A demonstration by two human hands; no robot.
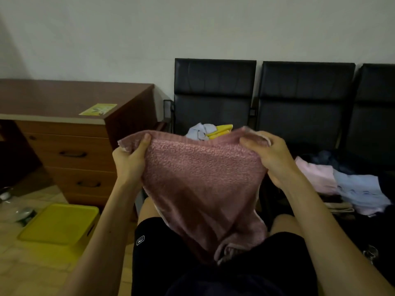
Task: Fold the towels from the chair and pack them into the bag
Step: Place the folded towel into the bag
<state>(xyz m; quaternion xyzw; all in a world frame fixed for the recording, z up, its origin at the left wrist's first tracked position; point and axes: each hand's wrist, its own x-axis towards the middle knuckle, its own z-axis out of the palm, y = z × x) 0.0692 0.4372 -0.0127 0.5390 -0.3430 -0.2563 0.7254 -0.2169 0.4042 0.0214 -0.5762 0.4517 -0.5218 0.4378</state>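
As it hangs from my hands, pink towel point(203, 184): soft thick terry, light and limp; its lower end bunches on my lap, between my knees.
Where to hold: the two upper corners, so the cloth hangs flat for the fold; I judge it will not slip.
Left hand point(129, 161): thumb on the near face, other fingers curled behind the upper left corner, pinching it.
Right hand point(273, 157): same pinch at the upper right corner.
Pink and blue cloths point(342, 184): on the seat at my right.
Chair point(213, 103): behind the towel, blue and yellow cloths point(208, 131) on its seat.
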